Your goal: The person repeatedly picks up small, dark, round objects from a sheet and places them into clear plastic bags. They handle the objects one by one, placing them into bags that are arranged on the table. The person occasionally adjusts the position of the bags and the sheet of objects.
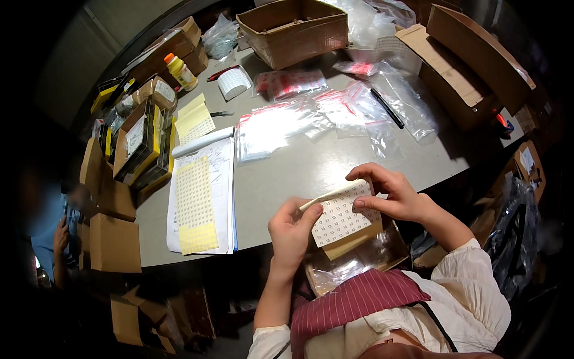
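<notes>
Both hands hold a folded sheet of small printed stickers over the table's near edge. My left hand pinches its left side, with the thumb on the printed face. On the other side, my right hand has its thumb on the sheet's right edge and its index finger curled above the top corner. A yellowish backing shows below the white printed face. Beneath the sheet, an open carton with clear plastic inside sits close to my body, partly covered by the sheet and my clothing.
A notepad carries a yellow sticker sheet on the left. Clear bags with red edges and a black pen lie mid-table. Cartons stand behind; a yellow bottle is at back left. Another person is far left.
</notes>
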{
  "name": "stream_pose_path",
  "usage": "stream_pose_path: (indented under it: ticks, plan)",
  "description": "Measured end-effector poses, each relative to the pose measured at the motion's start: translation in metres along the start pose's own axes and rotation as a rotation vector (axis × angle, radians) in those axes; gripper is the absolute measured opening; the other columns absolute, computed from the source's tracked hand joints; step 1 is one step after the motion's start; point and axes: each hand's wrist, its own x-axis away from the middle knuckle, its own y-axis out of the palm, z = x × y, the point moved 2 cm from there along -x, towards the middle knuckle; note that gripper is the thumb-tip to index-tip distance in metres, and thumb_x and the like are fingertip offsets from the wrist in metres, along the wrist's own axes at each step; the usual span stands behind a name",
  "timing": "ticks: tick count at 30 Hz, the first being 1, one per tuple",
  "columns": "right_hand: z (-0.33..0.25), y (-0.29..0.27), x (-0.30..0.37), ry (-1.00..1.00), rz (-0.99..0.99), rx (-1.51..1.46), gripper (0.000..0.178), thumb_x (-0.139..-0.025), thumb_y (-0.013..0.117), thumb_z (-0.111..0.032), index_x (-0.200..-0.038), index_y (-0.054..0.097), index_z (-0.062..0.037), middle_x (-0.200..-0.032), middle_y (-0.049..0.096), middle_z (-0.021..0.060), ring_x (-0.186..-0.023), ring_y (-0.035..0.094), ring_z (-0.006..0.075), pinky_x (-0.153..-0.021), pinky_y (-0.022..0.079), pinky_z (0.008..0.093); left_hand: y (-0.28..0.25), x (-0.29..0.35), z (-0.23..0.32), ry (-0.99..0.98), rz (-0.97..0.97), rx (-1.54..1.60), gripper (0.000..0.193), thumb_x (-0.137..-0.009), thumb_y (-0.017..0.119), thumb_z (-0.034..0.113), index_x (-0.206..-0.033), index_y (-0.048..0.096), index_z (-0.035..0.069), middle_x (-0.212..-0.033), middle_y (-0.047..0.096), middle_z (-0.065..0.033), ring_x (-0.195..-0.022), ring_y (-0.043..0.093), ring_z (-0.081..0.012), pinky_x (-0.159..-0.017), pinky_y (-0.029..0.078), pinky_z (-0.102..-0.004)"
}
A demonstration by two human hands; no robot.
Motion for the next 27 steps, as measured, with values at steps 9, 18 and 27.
stream_pose_path:
  ticks: [9, 18, 27]
  plan:
    - [-0.007, -0.006, 0.007, 0.089, 0.015, -0.187, 0.032, -0.095, 0.07, -0.01, -0.126, 0.067, -0.0015, -0.101, 0.074, 0.0074, -0.083, 0.066, 0.0081, -0.073, 0.053, 0.0257, -0.003, 0.006, -0.001, 0.172, 0.009, -0.188, 0.023, -0.099, 0.073, 0.015, -0.087, 0.073, -0.005, -0.077, 0.071, -0.0034, -0.071, 0.061, -0.0065, -0.062, 0.048, -0.0243]
    - [0.0, 0.01, 0.009, 0.129, 0.07, -0.341, 0.026, -0.1, 0.066, -0.012, -0.121, 0.069, 0.0023, -0.099, 0.074, 0.0067, -0.086, 0.066, 0.0071, -0.073, 0.055, 0.0247, 0.018, 0.005, 0.012, 0.058, 0.004, 0.076, 0.011, -0.098, 0.072, 0.006, -0.101, 0.07, -0.005, -0.09, 0.073, -0.0043, -0.08, 0.065, -0.0089, -0.072, 0.052, -0.0246]
    - [-0.01, 0.004, 0.004, -0.005, -0.011, -0.131, 0.023, -0.094, 0.072, -0.014, -0.113, 0.07, 0.0, -0.094, 0.072, 0.0062, -0.08, 0.066, 0.0088, -0.067, 0.052, 0.0256, 0.009, 0.009, -0.004, 0.172, -0.002, -0.193, 0.019, -0.099, 0.072, 0.013, -0.094, 0.07, -0.006, -0.078, 0.071, -0.0064, -0.073, 0.063, -0.008, -0.064, 0.051, -0.0254]
